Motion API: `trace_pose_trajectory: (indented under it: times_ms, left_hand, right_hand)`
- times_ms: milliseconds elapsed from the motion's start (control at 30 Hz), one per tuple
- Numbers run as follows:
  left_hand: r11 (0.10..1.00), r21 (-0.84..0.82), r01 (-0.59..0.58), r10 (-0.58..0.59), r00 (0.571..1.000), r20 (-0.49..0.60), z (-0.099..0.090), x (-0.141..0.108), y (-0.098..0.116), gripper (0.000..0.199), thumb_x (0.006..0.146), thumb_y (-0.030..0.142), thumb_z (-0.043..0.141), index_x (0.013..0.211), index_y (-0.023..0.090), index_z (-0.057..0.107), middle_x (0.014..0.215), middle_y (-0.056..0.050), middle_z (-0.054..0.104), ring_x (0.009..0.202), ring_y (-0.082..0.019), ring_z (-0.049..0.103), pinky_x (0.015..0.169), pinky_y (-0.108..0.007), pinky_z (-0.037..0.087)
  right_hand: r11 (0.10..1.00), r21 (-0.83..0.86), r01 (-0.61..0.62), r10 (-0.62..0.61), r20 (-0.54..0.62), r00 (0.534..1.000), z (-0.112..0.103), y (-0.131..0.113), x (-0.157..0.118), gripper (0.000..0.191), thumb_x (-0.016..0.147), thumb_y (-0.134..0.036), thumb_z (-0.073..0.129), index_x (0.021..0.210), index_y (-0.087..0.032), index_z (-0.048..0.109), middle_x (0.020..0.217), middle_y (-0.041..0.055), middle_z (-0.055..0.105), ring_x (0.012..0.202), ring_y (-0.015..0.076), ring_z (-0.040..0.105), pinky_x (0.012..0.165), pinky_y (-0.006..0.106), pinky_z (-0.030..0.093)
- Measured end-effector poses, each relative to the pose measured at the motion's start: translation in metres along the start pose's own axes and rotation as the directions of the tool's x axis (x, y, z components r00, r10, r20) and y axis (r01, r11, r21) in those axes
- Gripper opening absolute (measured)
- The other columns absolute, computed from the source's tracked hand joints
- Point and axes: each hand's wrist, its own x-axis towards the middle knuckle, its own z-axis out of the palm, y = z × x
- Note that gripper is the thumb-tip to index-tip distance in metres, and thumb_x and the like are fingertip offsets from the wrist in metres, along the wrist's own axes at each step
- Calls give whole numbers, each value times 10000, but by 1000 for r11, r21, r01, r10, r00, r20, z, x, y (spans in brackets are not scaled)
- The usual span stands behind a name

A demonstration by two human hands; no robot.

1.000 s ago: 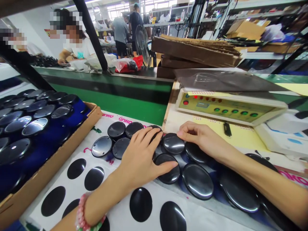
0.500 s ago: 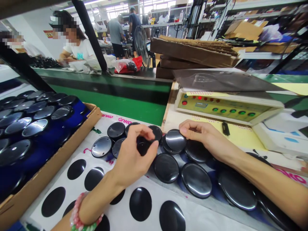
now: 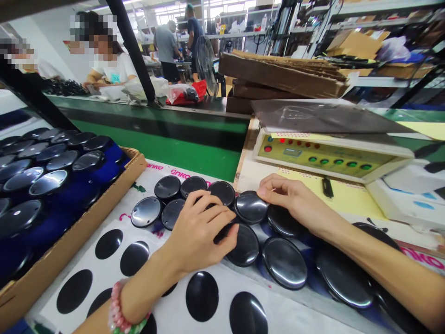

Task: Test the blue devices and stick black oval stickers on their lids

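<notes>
A shiny round black disc [image 3: 251,206] lies on top of a round container in the middle row. At its right edge, the thumb and index finger of my right hand [image 3: 295,199] are pinched together on the rim. My left hand [image 3: 203,232] hovers palm down just left of it, fingers spread and thumb apart, holding nothing I can see. Its palm partly hides the black-topped containers below, including one front top [image 3: 242,246]. More such containers stand left of it, one with two small holes [image 3: 146,212]. Flat black circles [image 3: 202,296] lie on a white sheet in front.
A cardboard tray [image 3: 135,169] full of blue, black-topped containers stands at left. Behind at right is a control box [image 3: 323,160] with lit buttons. Flattened cardboard [image 3: 281,74] is stacked beyond the green surface [image 3: 181,146]. Other people work in the background.
The disc under my right fingers has gone from lying off-centre to sitting evenly on its container. My left hand has opened from a curled ring and moved slightly right and down.
</notes>
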Motion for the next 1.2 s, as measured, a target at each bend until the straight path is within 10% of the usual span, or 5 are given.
trace_pose_trajectory:
  times_ms: [800,933,1100,1200]
  left_hand:
    - [1000,5,-26,26,1000,1,2,0,4,144,834,194,544,890,130,661,849,-29,715,848,-198,594,873,-415,421]
    - [998,42,-41,40,999,33,3,0,9,316,870,287,502,1088,92,622,1108,-108,662,1019,-249,565,903,-421,429]
    - [984,127,-124,90,965,244,8,-2,12,597,907,476,414,1292,24,473,1360,-167,480,1284,-289,413,1114,-468,257]
    - [978,155,-143,95,955,279,12,-4,12,597,922,469,382,1298,12,462,1354,-184,480,1291,-287,409,1132,-477,229]
  right_hand:
    - [844,-475,251,-321,-71,944,11,4,-7,173,844,-224,521,686,-212,452,785,12,499,712,161,506,676,305,411]
    - [810,-519,274,-357,-65,932,11,5,-7,173,851,-202,515,695,-207,439,774,7,482,700,154,502,661,284,406]
    - [562,-743,364,-484,61,873,14,-3,-12,152,880,-176,438,732,-188,468,800,52,514,717,189,516,664,313,400]
    - [414,-874,256,-375,93,922,12,-5,-10,215,893,-245,434,691,-193,488,791,73,557,735,231,536,664,352,378]
